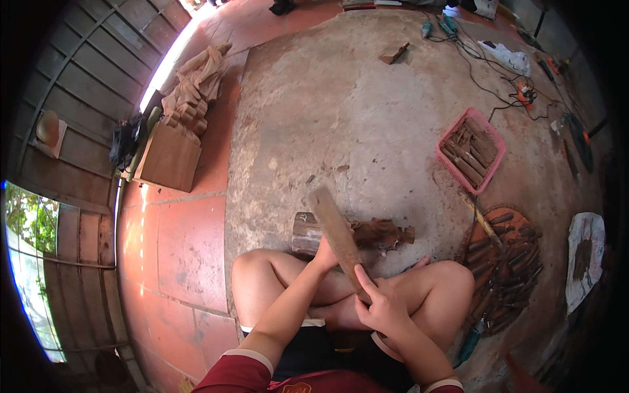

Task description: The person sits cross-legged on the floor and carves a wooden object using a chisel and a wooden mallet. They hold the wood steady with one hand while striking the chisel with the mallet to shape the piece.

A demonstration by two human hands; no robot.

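A long, flat wooden mallet [335, 226] slants up in front of my crossed legs, its wide end away from me. My right hand [383, 306] is closed around its narrow lower end, with the index finger laid along the wood. Behind the mallet, my left hand [329, 252] looks closed, but most of its fingers are hidden, and so is whatever they hold. Just beyond my shins lies a dark, partly carved wood piece [386, 234], with a smoother rounded end at its left. My left hand is right beside it; I cannot tell if they touch.
Many carving tools [511, 275] lie on a round reddish mat at my right. Beyond them is a pink basket [440, 152] holding wooden pieces. Cables [478, 62] and power tools [448, 26] lie far right. A wooden block [169, 157] and a carved piece [196, 92] stand at left.
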